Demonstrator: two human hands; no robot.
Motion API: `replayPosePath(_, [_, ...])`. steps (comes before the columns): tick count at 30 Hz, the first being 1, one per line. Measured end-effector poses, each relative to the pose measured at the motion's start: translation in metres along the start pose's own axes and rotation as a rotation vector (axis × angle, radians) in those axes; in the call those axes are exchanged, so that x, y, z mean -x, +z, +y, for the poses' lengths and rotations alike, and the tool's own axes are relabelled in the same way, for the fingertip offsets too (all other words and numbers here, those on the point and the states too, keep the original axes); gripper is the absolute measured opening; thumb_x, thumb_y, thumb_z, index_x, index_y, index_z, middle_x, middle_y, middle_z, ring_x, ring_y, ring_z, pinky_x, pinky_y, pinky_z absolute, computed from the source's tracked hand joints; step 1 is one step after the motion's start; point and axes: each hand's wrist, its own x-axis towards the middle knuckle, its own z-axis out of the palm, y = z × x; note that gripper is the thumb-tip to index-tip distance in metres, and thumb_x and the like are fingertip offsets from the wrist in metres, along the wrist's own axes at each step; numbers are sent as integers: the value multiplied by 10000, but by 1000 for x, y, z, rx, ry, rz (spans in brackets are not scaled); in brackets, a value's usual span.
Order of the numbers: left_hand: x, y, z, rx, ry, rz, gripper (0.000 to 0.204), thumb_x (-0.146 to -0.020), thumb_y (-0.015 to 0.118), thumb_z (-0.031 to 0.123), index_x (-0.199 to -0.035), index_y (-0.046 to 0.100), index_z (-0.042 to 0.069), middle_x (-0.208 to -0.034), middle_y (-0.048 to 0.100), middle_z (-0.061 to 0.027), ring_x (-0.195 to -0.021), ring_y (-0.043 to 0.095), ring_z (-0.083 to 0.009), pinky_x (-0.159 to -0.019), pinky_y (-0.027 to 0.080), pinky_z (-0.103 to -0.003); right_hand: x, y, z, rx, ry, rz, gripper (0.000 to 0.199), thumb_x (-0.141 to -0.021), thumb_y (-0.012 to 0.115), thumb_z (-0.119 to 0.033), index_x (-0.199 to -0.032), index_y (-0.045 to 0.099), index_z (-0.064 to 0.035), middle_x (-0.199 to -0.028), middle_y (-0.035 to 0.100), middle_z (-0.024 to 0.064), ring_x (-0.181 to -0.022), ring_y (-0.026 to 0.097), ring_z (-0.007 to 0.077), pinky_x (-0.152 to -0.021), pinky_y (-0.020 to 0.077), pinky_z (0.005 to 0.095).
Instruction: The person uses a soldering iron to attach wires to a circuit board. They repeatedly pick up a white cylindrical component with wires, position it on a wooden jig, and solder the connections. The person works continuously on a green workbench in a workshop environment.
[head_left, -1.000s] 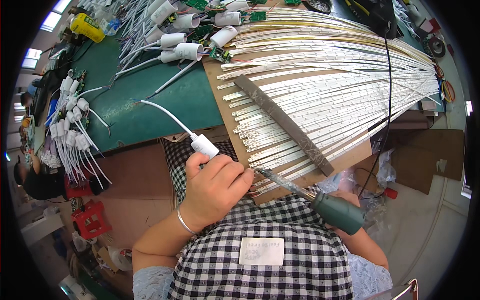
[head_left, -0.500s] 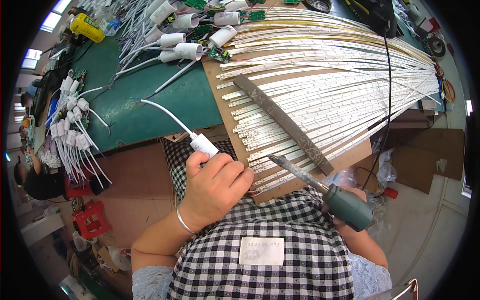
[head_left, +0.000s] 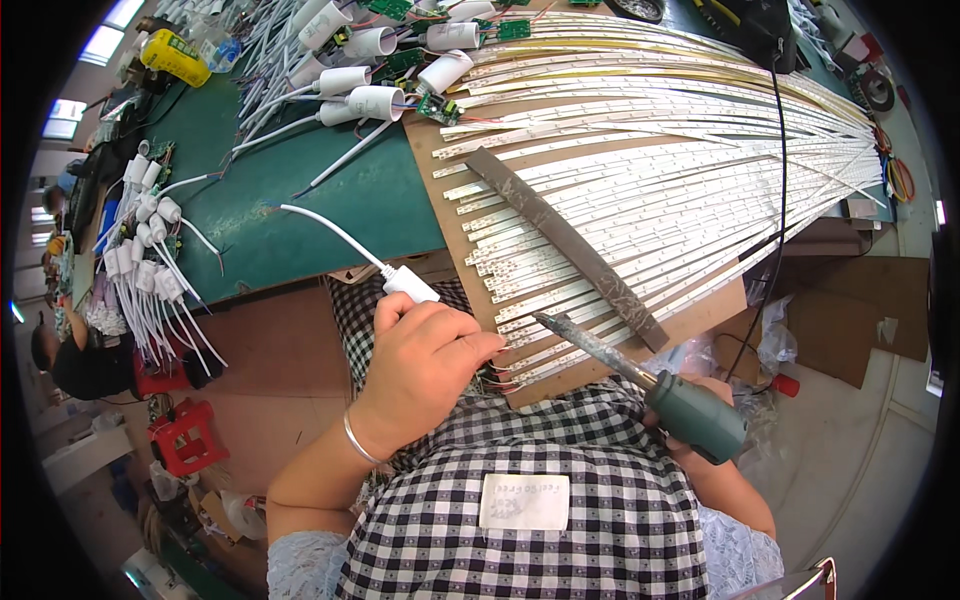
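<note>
My left hand (head_left: 418, 358) is closed at the near edge of the bench, its fingers around the lower end of a white cylindrical housing (head_left: 408, 283) with a white cable (head_left: 335, 228). My thumb and forefinger meet beside the ends of the LED strips (head_left: 600, 210); whatever lies under the palm is hidden. Thin red wires (head_left: 490, 382) show just below those fingers. My right hand (head_left: 715, 388) grips the green handle of a soldering iron (head_left: 695, 415), mostly hidden behind it. The iron's tip points up-left, over the near strip ends.
A dark flat bar (head_left: 565, 245) lies across the strips on a brown board (head_left: 720, 295). White housings with green circuit boards (head_left: 437, 108) fill the far side of the green bench (head_left: 300, 240). More cabled housings (head_left: 145, 250) hang at left. A black cord (head_left: 781, 170) crosses at right.
My left hand has turned and drawn slightly down and left, showing more of the wires near the strip ends. The soldering iron stays almost where it was.
</note>
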Motion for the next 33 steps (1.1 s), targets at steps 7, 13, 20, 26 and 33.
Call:
replayPosePath(7, [0,4,8,45,-151,29,186,-697,765,74,-846,669,130,-812,612,9,-771,580,-197,-790,342,-364,1,-3,2,23,-21,-35,444,-799,754,-316,-1049,645,35,-921,663,111,-815,632,242,-747,501,330])
replayPosePath(13, [-6,15,18,-147,-20,127,206,-680,752,62,-835,626,112,-825,597,-3,-827,575,-218,-797,369,-386,4,-2,1,26,-3,-14,467,-818,741,-321,-1085,638,48,-989,665,126,-847,641,241,-763,507,330])
replayPosePath(20, [-3,13,12,-50,-65,33,180,-708,736,59,-845,628,103,-826,591,-14,-783,572,-218,-775,378,-372,30,-17,13,138,79,36,454,-836,735,-308,-1096,630,49,-1100,629,155,-945,640,236,-832,509,336])
replayPosePath(26, [-7,9,12,46,-161,-15,113,-751,714,88,-825,630,101,-800,605,-16,-738,553,-208,-746,355,-362,43,-16,29,239,15,76,389,-853,727,-267,-1095,632,23,-1174,589,160,-983,629,231,-848,499,329])
replayPosePath(33, [-11,10,20,-35,-184,-24,89,-757,695,86,-799,619,107,-771,595,-1,-719,554,-202,-741,335,-365,19,-11,8,157,-21,51,410,-831,749,-286,-1064,629,29,-1009,653,131,-847,651,225,-755,515,329])
